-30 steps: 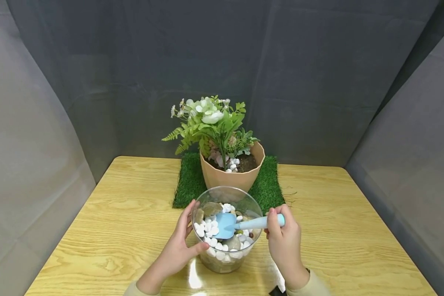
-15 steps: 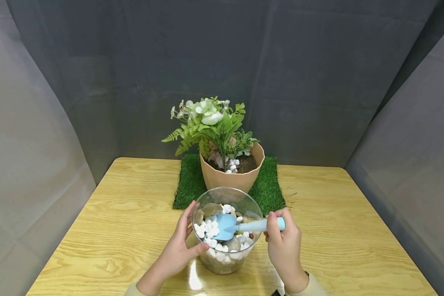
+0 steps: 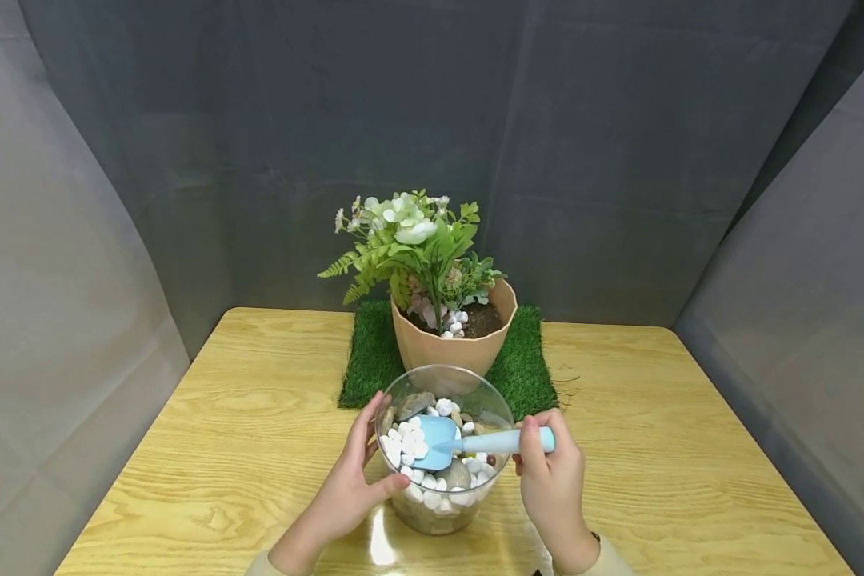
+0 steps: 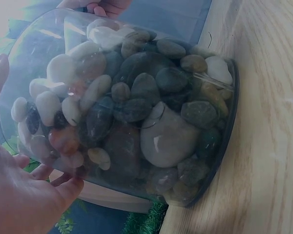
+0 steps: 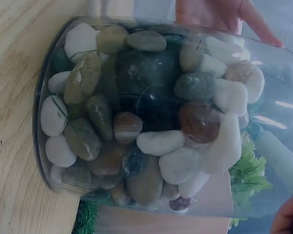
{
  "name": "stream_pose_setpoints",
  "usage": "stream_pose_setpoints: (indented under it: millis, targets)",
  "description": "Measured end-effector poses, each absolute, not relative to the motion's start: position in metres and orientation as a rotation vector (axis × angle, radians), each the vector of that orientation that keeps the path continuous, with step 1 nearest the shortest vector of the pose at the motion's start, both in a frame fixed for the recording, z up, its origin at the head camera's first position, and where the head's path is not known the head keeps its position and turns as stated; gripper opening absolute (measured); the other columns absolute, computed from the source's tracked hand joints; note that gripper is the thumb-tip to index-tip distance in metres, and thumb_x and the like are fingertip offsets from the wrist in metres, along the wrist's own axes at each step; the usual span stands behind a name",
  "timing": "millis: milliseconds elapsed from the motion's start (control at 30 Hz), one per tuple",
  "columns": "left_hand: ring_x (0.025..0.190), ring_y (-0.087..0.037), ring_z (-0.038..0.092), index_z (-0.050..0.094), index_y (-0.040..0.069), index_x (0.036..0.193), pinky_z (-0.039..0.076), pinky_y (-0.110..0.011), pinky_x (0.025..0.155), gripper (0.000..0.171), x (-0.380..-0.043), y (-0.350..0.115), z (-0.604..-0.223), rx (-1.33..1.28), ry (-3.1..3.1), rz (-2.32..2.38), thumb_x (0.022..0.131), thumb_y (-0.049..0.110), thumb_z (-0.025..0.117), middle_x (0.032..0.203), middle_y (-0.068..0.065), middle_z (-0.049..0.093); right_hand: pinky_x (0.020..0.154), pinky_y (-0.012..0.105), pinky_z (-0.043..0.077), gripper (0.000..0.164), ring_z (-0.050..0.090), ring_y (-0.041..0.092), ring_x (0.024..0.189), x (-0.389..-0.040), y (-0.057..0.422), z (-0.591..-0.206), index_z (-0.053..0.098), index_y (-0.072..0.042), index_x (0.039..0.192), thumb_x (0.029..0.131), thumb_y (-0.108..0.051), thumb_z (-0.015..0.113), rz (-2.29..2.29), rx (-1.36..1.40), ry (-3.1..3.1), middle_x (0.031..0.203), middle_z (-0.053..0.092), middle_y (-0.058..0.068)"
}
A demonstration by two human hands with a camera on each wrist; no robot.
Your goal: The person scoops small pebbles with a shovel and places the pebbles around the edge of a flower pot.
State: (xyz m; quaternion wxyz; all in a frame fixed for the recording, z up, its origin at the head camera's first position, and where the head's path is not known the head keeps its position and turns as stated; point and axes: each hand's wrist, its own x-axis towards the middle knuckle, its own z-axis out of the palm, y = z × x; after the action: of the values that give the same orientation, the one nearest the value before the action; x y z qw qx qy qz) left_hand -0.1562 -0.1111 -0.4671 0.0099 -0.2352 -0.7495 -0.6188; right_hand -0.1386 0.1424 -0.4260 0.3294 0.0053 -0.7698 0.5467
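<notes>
At the lower middle of the head view, the left hand (image 3: 353, 484) is spread wide against a clear, round, see-through plastic or glass container (image 3: 432, 525), its thumb on the near left of the rim and its fingers bent round the far left side of the wall. The right hand (image 3: 553, 476), right of the container, is closed narrowly round the end of a pale blue scoop with a broad flat blade and a round handle (image 3: 435, 442), the thumb lying along the top of the grip. The scoop crosses the rim from the right, its blade inside the container at the middle of the frame. Small, smooth white pebbles (image 3: 406, 442) crowd the blade's left edge; whether some rest on it is hard to tell. Larger rounded grey and brown stones (image 4: 169, 136) fill the container lower down, seen through the wall in the left wrist view. Just behind the container stands a peach-coloured, faceted pot (image 3: 446, 352) with a leafy green plant bearing white flowers (image 3: 418, 240), set on a square mat of green artificial turf (image 3: 526, 360). All stand on a yellowish wood-grain table (image 3: 662, 448).
</notes>
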Motion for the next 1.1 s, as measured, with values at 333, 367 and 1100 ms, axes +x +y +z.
stream_pose_setpoints:
  millis: [333, 367, 1100]
  targets:
    - [0.154, -0.052, 0.019, 0.007, 0.028, 0.167, 0.024, -0.07, 0.119, 0.104, -0.1561, -0.1108, -0.4669, -0.732, -2.347, -1.923, 0.091, 0.037, 0.079, 0.172, -0.016, 0.015, 0.044, 0.018, 0.046, 0.023, 0.051, 0.007, 0.049, -0.1387, 0.1422, -0.4245, 0.056, -0.001, 0.08, 0.103, -0.001, 0.053, 1.439, 0.016, -2.017, 0.06, 0.053, -0.01]
    - [0.154, -0.052, 0.019, 0.007, 0.028, 0.167, 0.024, -0.07, 0.119, 0.104, -0.1561, -0.1108, -0.467, -0.731, -2.347, -1.923, 0.091, 0.038, 0.079, 0.172, -0.016, 0.015, 0.043, 0.018, 0.046, 0.024, 0.051, 0.007, 0.049, -0.1387, 0.142, -0.4242, 0.056, -0.001, 0.08, 0.104, -0.002, 0.052, 1.45, 0.014, -2.017, 0.06, 0.053, -0.009]
    - [0.154, -0.051, 0.02, 0.008, 0.028, 0.167, 0.024, -0.069, 0.12, 0.104, -0.1562, -0.1113, -0.4664, -0.723, -2.353, -1.937, 0.091, 0.036, 0.079, 0.172, -0.016, 0.015, 0.039, 0.019, 0.048, 0.024, 0.052, 0.007, 0.045, -0.1374, 0.1391, -0.4272, 0.056, 0.002, 0.083, 0.105, -0.002, 0.049, 1.511, 0.004, -1.951, 0.057, 0.055, 0.009]
